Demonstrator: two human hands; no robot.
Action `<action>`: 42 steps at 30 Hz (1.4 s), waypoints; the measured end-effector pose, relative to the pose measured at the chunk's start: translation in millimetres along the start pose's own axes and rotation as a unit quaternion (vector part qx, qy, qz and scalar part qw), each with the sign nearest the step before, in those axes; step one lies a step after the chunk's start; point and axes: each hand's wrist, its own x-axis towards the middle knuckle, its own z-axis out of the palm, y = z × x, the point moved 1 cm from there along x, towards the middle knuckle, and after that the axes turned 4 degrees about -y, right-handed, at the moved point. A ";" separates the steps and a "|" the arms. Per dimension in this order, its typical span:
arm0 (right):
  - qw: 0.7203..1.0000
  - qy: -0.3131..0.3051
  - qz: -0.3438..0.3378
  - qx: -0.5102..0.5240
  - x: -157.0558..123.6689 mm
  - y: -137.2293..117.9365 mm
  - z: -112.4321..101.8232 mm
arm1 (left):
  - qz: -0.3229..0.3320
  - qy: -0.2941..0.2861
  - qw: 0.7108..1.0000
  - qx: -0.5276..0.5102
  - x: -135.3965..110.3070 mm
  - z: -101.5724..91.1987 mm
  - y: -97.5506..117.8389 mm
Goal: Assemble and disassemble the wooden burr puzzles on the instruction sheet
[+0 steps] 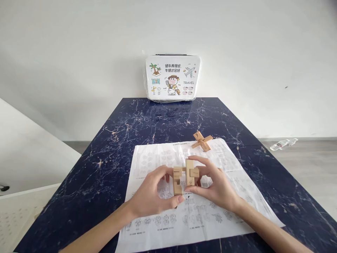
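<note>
Over the printed sheet [147, 211], my left hand [152, 195] grips a notched wooden puzzle piece [178, 189] between thumb and fingers. My right hand [217, 182] pinches an upright wooden puzzle block [189, 175] from its right side, thumb below and index finger on top. A short wooden bar [195, 172] crosses this block. The pieces in both hands are side by side, with a bit of wood spanning the gap at the back; whether they are locked together I cannot tell. Beyond my right hand, a cross-shaped wooden puzzle piece [202, 141] marked with a figure lies on the sheet's far edge.
The dark blue marbled table [110, 154] narrows toward a white wall. At its far end stands a white cartoon-printed case [173, 78] in clear wrapping. A clear plastic item [283, 144] lies on the floor to the right. A perforated white surface [21, 218] is at lower left.
</note>
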 end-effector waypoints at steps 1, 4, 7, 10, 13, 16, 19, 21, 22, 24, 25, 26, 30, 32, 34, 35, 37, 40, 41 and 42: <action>1.000 0.016 0.004 0.012 1.4 0.0 -0.9 | 0.005 0.029 0.999 0.018 -0.1 0.2 -2.2; 0.998 0.038 0.026 0.040 4.7 2.4 -1.1 | 0.023 0.140 0.984 0.111 1.4 -2.2 -11.6; 0.996 0.020 0.057 0.065 5.3 5.3 1.5 | 0.030 0.219 0.953 0.208 5.1 -9.4 -24.8; 0.993 -0.007 0.086 0.076 3.9 5.9 4.1 | 0.016 0.254 0.921 0.295 8.6 -17.8 -38.3; 0.991 -0.022 0.111 0.077 2.8 5.0 5.6 | 0.007 0.265 0.893 0.365 10.5 -22.1 -47.6; 0.988 -0.029 0.126 0.081 3.4 4.1 6.4 | 0.016 0.274 0.874 0.400 11.0 -21.7 -47.6; 0.987 -0.029 0.132 0.085 5.2 3.1 7.2 | 0.050 0.282 0.874 0.393 9.7 -19.5 -37.6; 0.987 -0.032 0.128 0.091 6.1 2.0 8.1 | 0.083 0.279 0.888 0.357 7.4 -17.4 -28.0; 0.987 -0.034 0.124 0.093 6.3 1.3 8.6 | 0.104 0.264 0.901 0.329 5.9 -15.7 -23.4; 0.988 -0.043 0.114 0.095 6.0 -0.3 9.9 | 0.136 0.207 0.932 0.266 2.6 -11.1 -15.8; 0.989 -0.050 0.108 0.093 5.4 -1.1 10.7 | 0.143 0.176 0.944 0.240 0.9 -8.4 -13.1; 0.989 -0.058 0.102 0.090 4.6 -1.7 11.7 | 0.140 0.151 0.955 0.215 -0.6 -5.9 -11.2; 0.990 -0.089 0.077 0.074 1.1 -2.4 15.7 | 0.068 0.079 0.989 0.101 -2.6 0.1 -7.6; 0.991 -0.093 0.064 0.065 0.0 -2.1 16.7 | 0.034 0.047 0.997 0.054 -1.4 0.2 -5.8; 0.993 -0.091 0.048 0.055 -0.4 -2.2 16.6 | 0.010 0.025 1.000 0.016 0.2 -0.8 -3.4; 0.994 -0.088 0.038 0.052 -0.3 -2.4 16.2 | 0.002 0.014 1.000 -0.001 0.9 -1.3 -2.0; 0.995 -0.082 0.015 0.053 0.0 -3.1 15.3 | -0.008 -0.005 1.000 -0.028 1.7 -1.9 0.6; 0.996 -0.069 -0.012 0.062 0.2 -3.4 14.6 | -0.012 -0.021 0.998 -0.050 1.7 -1.7 3.5; 0.996 -0.064 -0.020 0.063 0.2 -3.3 14.5 | -0.011 -0.023 0.998 -0.055 1.6 -1.5 3.9; 0.996 -0.061 -0.025 0.064 0.1 -3.2 14.6 | -0.010 -0.024 0.998 -0.058 1.4 -1.2 4.1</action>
